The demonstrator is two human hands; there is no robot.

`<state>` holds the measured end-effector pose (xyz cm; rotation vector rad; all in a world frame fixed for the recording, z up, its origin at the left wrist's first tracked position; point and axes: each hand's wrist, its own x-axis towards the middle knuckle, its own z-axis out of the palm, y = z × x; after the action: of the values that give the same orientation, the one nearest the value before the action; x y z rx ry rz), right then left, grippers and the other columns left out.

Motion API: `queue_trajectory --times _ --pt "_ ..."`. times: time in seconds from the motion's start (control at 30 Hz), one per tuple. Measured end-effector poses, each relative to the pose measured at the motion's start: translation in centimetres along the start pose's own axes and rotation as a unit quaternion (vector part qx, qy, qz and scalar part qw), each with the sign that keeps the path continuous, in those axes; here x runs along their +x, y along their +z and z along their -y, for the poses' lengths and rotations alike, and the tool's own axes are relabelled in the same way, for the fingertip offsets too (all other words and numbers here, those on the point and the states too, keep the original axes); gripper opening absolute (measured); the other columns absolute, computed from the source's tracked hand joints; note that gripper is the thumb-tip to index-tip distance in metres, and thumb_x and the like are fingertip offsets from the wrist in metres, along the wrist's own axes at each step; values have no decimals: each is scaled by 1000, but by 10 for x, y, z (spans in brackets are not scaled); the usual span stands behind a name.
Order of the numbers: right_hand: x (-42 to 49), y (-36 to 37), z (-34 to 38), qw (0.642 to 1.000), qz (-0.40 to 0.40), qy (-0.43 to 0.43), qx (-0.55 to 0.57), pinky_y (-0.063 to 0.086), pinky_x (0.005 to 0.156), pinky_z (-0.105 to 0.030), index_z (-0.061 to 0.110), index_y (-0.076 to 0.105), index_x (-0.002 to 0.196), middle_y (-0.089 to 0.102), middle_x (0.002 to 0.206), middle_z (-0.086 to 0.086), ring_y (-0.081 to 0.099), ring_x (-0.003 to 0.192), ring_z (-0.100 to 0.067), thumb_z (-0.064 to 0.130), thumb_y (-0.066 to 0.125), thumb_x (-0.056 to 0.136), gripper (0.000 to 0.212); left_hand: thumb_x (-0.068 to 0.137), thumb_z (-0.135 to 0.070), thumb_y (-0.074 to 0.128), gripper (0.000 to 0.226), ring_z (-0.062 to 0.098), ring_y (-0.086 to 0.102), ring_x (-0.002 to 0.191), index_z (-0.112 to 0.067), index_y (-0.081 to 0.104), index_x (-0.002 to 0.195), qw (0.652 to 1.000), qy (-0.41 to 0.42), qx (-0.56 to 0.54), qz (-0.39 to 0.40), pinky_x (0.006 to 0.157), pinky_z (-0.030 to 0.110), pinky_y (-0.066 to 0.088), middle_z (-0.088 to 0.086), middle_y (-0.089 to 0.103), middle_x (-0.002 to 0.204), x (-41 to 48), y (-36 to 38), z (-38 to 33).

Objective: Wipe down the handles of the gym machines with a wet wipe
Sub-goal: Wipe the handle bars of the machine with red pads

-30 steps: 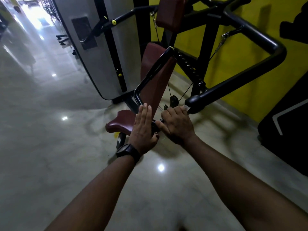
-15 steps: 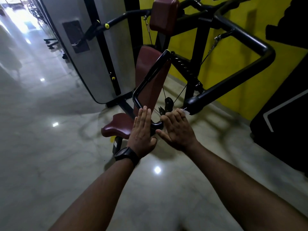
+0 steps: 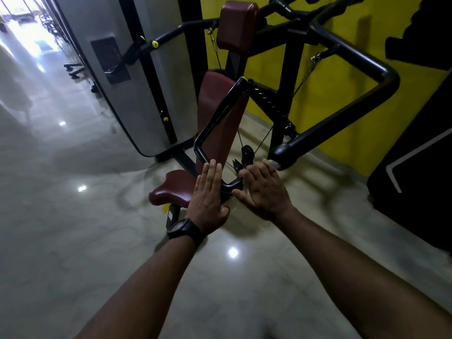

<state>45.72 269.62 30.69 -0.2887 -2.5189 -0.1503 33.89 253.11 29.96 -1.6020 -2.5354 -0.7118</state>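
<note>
Head view: both bare arms reach forward to a black gym machine with dark red pads. The left hand, with a black watch on its wrist, lies flat against the lower bend of the thin black handle. Its fingers are straight and pressed together, pointing up along the bar, and the thumb is tucked low at the side.

The right hand is just beside it, back of the hand to the camera, with its fingers nearly straight and slightly spread. A small pale wet wipe shows at the tips of those fingers, right against the rounded end of the thick black handle. It seems to be pressed there rather than pinched, though the blur leaves that unsure.

The seat sits below and left of the left hand, and the long back pad rises behind the thin handle. A grey casing stands to the left, a yellow wall is behind the machine, and the glossy floor reflects ceiling lights.
</note>
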Motion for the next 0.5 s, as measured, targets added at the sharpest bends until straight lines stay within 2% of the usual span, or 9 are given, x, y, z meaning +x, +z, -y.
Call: queue_trajectory --times 0.1,0.13,0.17,0.27,0.3,0.4,0.5 --pt "26 -11 -4 999 33 11 -2 39 83 -43 16 60 89 61 85 -7 55 81 -27 59 30 101 54 80 -17 68 113 13 -24 150 -21 -18 154 1000 0 7 14 122 39 -9 3 -17 166 1 -3 0" --pt "29 -14 -6 999 36 13 -2 39 81 -42 16 60 86 61 83 -6 56 79 -27 59 30 101 54 80 -18 67 113 13 -24 150 -21 -18 155 1000 1 11 17 122 40 -8 3 -18 166 1 -4 1" --pt "25 -12 -6 999 35 15 2 39 84 -43 16 60 88 60 85 -6 55 82 -28 59 32 100 53 80 -18 68 113 14 -24 151 -21 -18 155 1000 2 12 19 123 41 -6 3 -18 166 1 -4 1" --pt "-1 0 2 999 10 33 -2 31 109 -48 14 59 109 55 108 -8 49 106 -29 61 41 96 52 80 -19 70 117 15 -20 152 -25 -19 154 1000 5 11 18 124 42 -4 4 -16 167 2 -3 3" --pt "-2 2 5 999 9 37 -3 30 110 -48 13 58 110 54 109 -8 48 107 -30 61 42 96 52 79 -19 71 118 15 -20 152 -27 -20 154 1000 5 11 17 123 42 -3 4 -16 167 2 -2 3" --pt "10 -4 8 999 14 30 16 34 99 -47 13 58 102 55 99 -9 50 96 -30 57 42 98 47 79 -19 69 118 15 -21 152 -29 -22 153 1000 6 13 21 124 43 -3 2 -17 166 2 -3 4" --pt "-3 3 10 999 -15 26 21 29 113 -48 11 58 113 53 111 -10 47 109 -30 56 44 97 51 80 -21 71 119 16 -20 152 -31 -24 152 999 13 20 24 124 44 -2 3 -17 166 2 -4 5"
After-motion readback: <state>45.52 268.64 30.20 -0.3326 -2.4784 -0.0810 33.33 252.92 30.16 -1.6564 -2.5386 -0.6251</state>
